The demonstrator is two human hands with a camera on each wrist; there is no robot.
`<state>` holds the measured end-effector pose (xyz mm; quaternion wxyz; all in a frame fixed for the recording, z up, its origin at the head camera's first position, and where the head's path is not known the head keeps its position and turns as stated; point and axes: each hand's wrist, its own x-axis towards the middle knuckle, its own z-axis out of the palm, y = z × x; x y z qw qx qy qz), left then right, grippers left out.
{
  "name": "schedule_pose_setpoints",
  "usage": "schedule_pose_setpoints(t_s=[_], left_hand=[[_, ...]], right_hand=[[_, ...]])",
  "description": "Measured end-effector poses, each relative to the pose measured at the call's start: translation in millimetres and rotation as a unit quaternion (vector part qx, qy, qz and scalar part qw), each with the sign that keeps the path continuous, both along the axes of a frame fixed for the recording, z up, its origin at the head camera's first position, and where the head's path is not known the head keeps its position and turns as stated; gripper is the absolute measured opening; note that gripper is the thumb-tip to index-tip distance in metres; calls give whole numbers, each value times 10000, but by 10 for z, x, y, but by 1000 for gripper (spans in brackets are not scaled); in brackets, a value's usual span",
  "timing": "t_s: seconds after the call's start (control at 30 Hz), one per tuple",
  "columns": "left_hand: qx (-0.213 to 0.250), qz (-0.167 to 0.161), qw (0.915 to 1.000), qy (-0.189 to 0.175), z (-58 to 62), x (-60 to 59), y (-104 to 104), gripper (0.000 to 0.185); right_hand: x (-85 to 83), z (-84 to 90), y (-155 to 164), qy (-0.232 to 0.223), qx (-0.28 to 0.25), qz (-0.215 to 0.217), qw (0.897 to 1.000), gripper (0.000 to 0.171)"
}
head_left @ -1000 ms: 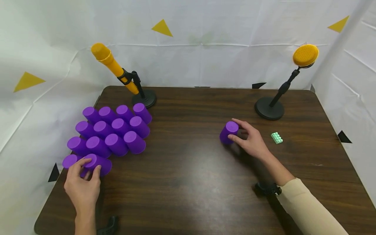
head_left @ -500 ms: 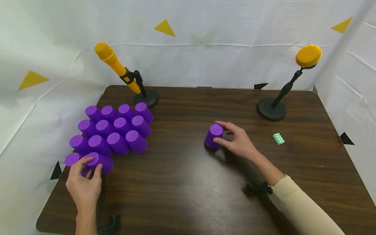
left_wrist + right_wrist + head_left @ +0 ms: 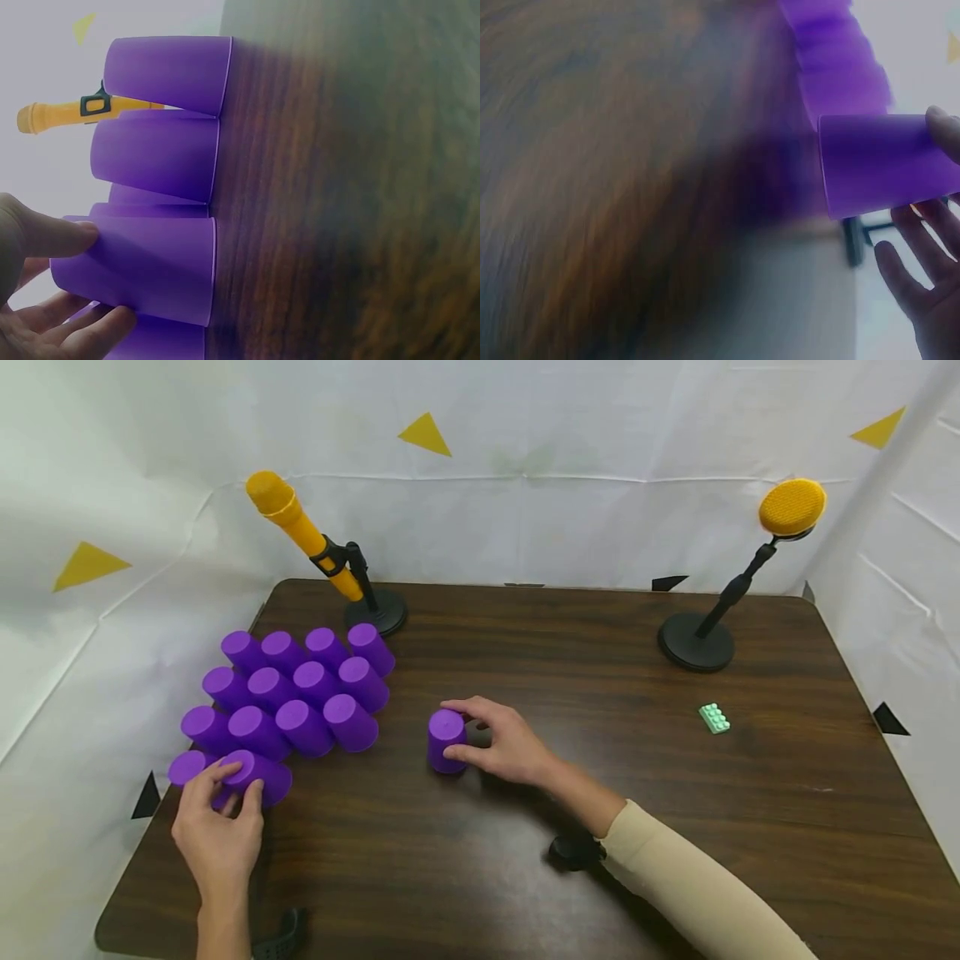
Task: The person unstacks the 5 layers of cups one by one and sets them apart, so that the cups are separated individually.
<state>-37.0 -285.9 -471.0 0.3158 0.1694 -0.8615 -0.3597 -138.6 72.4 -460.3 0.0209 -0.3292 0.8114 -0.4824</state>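
Note:
Purple plastic cups, turned bottom-up, stand in close rows on the left of the table, such as this purple cup (image 3: 350, 723) at the end of one row. My left hand (image 3: 219, 833) grips the front-row cup (image 3: 266, 779) between thumb and fingers; its rim sits at the table surface in the left wrist view. Beside it, another cup (image 3: 187, 766) is partly covered by that hand. Near the middle of the table, my right hand (image 3: 504, 745) holds a single inverted cup (image 3: 444, 742) by its sides, thumb toward me. In the right wrist view this held cup (image 3: 885, 165) hides part of the rows.
A yellow microphone (image 3: 300, 531) on a black stand is behind the cups. At the back right stands a round yellow microphone (image 3: 791, 507) on a black base (image 3: 696, 642). A mint-green toy brick (image 3: 714, 718) lies on the brown wooden table (image 3: 600, 693) at right.
My right hand has carried its cup leftward and a little toward me, from right of centre closer to the rows. My left hand keeps its grip on the front-row cup.

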Motion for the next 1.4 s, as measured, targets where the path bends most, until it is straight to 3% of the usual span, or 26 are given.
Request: schedule_pose_setpoints(t_s=[0.3,0.5,0.9,1.17,1.4], left_hand=[[-19,-77,10000,17,11,-20,-4,31],[-14,-163,9998,147,10,-12,-30,30],[101,-216,9996,157,11,-18,-39,31],[210,-200,9992,266,11,-14,-45,26],[310,-155,9990,292,2,2,-45,27]], right_hand=[[32,-16,-616,556,-24,561,9969,58],[91,2,-990,996,125,696,9925,58],[265,-45,-1602,1242,1094,319,9857,60],[323,-122,-1764,1245,1402,-65,9823,60],[319,-170,-1811,1324,1472,-151,9801,60]])
